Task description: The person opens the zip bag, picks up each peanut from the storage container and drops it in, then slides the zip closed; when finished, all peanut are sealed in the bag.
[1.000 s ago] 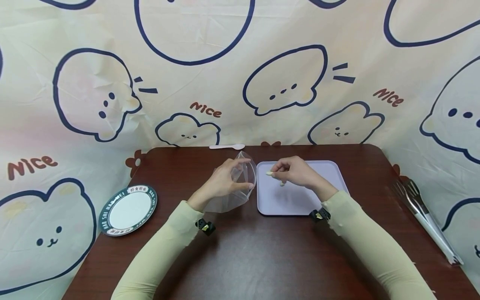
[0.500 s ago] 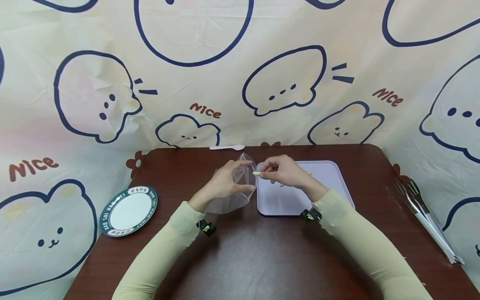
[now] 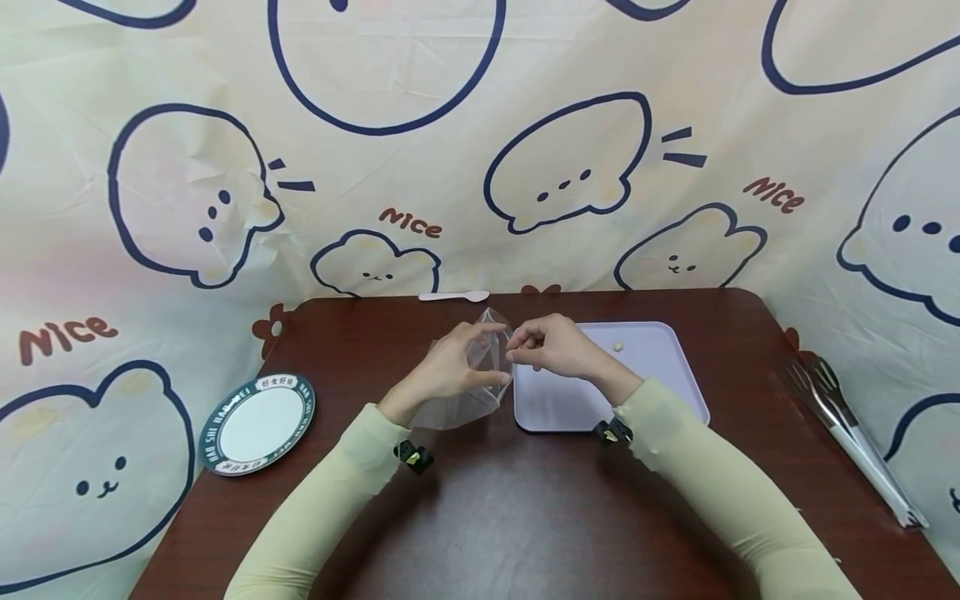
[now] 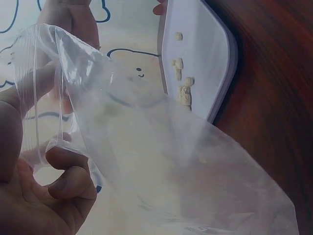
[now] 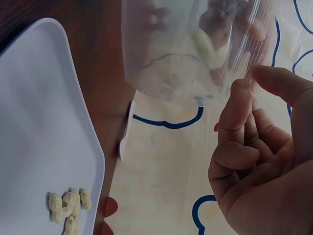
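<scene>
My left hand (image 3: 450, 367) holds a clear zip bag (image 3: 453, 410) by its mouth, thumb and index finger spread apart so the mouth gapes toward the right. The bag's zip strip runs past the fingers in the left wrist view. Close against that mouth is my right hand (image 3: 558, 346), its thumb and index fingertips at the zip edge, with nothing visible between them in the right wrist view. A pale peanut (image 5: 203, 45) shows blurred through the bag's plastic. Several unshelled peanuts (image 5: 70, 205) lie in the lilac tray (image 3: 555, 408); my right hand hides most of them from the head view.
A white spoon (image 3: 453, 296) lies at the table's back edge. To the left is a white plate (image 3: 258, 425) with a green lettered rim. Long metal tongs (image 3: 862, 458) with fork-like ends lie along the right edge. A patterned cloth (image 3: 555, 167) hangs behind and beside the table.
My right hand has moved left from over the tray to the bag's mouth, carrying a peanut, which has left its fingertips. My left hand keeps holding the bag in nearly the same place.
</scene>
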A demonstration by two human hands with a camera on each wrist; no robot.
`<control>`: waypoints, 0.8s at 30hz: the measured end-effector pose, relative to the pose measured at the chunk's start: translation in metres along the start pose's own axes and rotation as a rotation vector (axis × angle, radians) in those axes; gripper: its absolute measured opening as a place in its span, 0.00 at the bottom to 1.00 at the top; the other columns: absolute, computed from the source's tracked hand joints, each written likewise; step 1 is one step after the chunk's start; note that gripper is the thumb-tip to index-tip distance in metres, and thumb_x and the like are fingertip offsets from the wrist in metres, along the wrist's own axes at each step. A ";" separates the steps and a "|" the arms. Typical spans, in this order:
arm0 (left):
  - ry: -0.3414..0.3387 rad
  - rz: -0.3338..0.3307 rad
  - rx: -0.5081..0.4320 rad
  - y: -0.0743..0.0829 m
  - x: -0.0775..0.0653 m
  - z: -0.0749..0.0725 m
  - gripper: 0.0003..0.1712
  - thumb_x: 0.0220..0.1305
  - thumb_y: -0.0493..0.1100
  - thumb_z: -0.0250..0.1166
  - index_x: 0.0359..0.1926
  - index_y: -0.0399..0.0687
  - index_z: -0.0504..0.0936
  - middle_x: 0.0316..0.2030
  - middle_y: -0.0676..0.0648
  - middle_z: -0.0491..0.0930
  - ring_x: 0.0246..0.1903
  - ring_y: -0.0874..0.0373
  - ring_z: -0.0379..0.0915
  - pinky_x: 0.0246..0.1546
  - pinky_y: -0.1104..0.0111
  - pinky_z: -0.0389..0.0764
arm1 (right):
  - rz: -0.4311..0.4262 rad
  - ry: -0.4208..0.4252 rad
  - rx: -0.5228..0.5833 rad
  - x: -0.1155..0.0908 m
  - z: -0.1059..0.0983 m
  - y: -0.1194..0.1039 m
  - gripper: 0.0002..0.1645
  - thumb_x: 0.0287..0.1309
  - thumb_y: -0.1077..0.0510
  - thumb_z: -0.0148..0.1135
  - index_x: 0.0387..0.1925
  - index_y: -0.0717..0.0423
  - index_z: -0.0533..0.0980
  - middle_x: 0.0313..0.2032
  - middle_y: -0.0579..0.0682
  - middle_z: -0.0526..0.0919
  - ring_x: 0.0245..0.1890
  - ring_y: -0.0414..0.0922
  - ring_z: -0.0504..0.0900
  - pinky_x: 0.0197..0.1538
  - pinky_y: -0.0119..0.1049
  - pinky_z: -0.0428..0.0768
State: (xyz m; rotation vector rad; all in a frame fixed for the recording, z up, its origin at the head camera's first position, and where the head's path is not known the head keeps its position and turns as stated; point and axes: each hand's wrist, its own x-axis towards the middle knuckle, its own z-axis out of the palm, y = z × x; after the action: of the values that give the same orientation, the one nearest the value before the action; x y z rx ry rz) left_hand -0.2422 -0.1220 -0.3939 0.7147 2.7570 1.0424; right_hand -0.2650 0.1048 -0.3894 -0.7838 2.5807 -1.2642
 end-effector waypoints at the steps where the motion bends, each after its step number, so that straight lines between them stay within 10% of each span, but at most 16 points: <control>1: 0.000 -0.002 0.004 0.000 0.000 0.000 0.43 0.54 0.59 0.75 0.70 0.65 0.68 0.54 0.45 0.72 0.46 0.52 0.74 0.35 0.63 0.75 | 0.000 0.002 0.003 0.000 0.000 0.000 0.07 0.59 0.51 0.70 0.36 0.48 0.85 0.23 0.46 0.84 0.22 0.50 0.81 0.25 0.36 0.74; 24: 0.081 -0.053 0.051 0.023 -0.004 -0.029 0.42 0.53 0.63 0.74 0.68 0.66 0.70 0.53 0.46 0.76 0.43 0.52 0.76 0.34 0.64 0.81 | 0.101 0.122 0.151 -0.007 -0.015 0.022 0.12 0.64 0.49 0.65 0.46 0.47 0.80 0.31 0.58 0.85 0.23 0.47 0.78 0.25 0.40 0.77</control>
State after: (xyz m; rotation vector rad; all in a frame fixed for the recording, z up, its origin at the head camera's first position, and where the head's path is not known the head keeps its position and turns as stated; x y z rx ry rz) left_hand -0.2376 -0.1260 -0.3577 0.6158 2.8637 1.0170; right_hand -0.2734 0.1299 -0.3975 -0.5576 2.5421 -1.4967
